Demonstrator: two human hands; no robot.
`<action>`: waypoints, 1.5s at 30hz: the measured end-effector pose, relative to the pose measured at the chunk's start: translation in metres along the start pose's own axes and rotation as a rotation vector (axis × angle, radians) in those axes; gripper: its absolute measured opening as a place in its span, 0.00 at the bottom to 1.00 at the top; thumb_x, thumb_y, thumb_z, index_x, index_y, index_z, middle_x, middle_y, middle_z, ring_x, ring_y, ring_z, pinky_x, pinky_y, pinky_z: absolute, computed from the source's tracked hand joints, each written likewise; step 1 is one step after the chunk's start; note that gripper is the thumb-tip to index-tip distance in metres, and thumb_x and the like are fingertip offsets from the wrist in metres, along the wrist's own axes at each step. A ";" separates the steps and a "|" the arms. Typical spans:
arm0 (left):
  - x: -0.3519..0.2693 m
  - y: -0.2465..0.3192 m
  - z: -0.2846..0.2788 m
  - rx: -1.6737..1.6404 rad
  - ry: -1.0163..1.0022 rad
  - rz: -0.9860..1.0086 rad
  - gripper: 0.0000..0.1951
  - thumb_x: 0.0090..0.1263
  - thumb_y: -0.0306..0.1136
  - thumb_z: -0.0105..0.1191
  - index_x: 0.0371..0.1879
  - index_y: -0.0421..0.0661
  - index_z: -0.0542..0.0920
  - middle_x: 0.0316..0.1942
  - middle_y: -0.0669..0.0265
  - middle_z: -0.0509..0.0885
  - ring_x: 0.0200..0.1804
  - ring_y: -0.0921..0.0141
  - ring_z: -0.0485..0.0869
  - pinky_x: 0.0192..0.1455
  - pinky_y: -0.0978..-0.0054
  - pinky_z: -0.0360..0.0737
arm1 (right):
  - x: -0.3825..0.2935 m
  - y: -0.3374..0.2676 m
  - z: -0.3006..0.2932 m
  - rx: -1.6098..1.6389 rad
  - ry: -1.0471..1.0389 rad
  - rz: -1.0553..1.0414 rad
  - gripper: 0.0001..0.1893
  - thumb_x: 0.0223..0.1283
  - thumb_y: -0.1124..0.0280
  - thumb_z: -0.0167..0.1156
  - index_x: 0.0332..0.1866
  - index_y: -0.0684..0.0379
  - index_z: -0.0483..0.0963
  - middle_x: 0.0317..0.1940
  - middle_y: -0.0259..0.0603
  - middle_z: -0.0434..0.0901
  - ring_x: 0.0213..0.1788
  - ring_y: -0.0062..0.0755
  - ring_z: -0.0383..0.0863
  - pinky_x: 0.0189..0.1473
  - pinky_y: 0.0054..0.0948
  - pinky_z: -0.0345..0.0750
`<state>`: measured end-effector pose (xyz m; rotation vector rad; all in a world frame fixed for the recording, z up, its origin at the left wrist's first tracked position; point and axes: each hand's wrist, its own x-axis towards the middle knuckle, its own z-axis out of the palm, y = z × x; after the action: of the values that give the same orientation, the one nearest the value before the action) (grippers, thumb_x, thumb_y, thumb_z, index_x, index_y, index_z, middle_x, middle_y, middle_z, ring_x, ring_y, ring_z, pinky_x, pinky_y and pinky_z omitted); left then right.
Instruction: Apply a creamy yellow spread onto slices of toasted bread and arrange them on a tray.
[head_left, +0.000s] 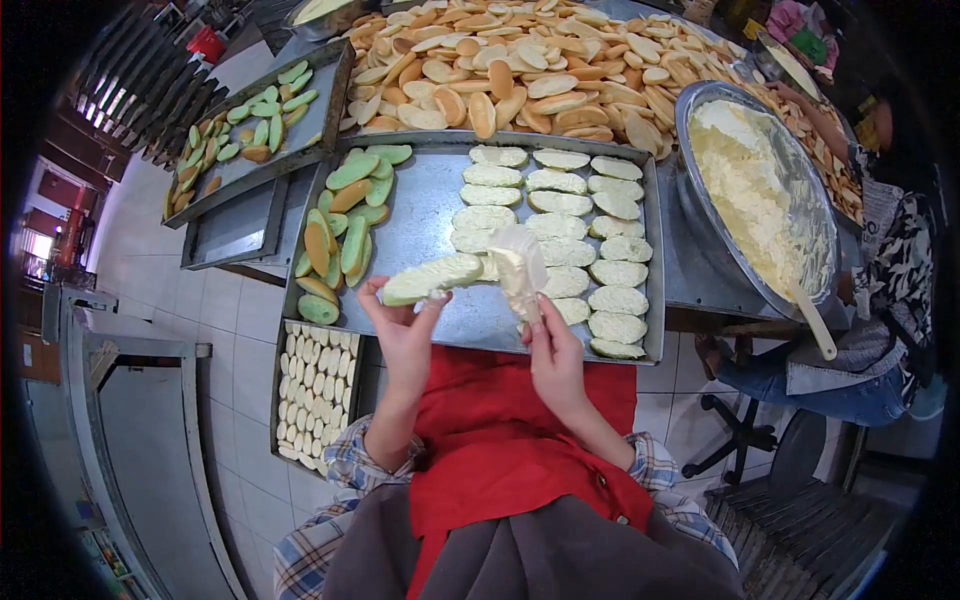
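Note:
My left hand (405, 330) holds a green bread slice (433, 279) by its ends, its upper face coated with pale cream. In my right hand (553, 341) is a spatula (523, 262) with a translucent blade and a thick smear of cream on it. Both hands are over the near edge of a metal tray (409, 195). Coated slices (617, 274) lie in columns on the tray's right part. Along its left side, uncoated green slices (352, 244) with brown crusts are heaped loosely. The spatula blade hides part of the coated slices behind it.
A metal bowl of cream (750, 187) with a spatula handle (814, 322) over its rim stands at right. Beyond the tray is a large bread pile (517, 67). Another tray (255, 172) stands at left; a filled tray (319, 397) sits lower. A person (862, 360) sits at right.

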<state>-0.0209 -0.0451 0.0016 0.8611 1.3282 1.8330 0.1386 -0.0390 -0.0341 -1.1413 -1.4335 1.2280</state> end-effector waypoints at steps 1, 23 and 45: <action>0.005 0.002 -0.004 -0.091 0.002 -0.126 0.26 0.50 0.16 0.51 0.43 0.45 0.52 0.41 0.58 0.66 0.43 0.69 0.72 0.42 0.76 0.74 | 0.000 0.004 -0.005 0.000 0.003 0.002 0.17 0.56 0.80 0.42 0.52 0.68 0.61 0.23 0.38 0.70 0.25 0.21 0.68 0.28 0.18 0.67; 0.052 -0.070 -0.057 1.266 -0.221 0.337 0.22 0.44 0.22 0.50 0.42 0.38 0.64 0.40 0.50 0.66 0.42 0.53 0.68 0.45 0.64 0.67 | -0.006 0.022 -0.045 0.384 0.098 0.339 0.17 0.58 0.77 0.42 0.54 0.63 0.60 0.24 0.32 0.69 0.19 0.11 0.62 0.18 0.10 0.60; 0.095 -0.051 -0.121 0.892 0.067 0.099 0.14 0.61 0.34 0.45 0.40 0.36 0.68 0.33 0.60 0.75 0.38 0.68 0.74 0.40 0.75 0.69 | 0.099 -0.067 -0.261 -1.292 0.355 -0.334 0.15 0.50 0.79 0.41 0.44 0.63 0.69 0.25 0.50 0.74 0.29 0.42 0.75 0.32 0.35 0.71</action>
<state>-0.1645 -0.0135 -0.0676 1.3213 2.2252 1.2960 0.3728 0.0949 0.0648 -1.6846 -2.0219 -0.2937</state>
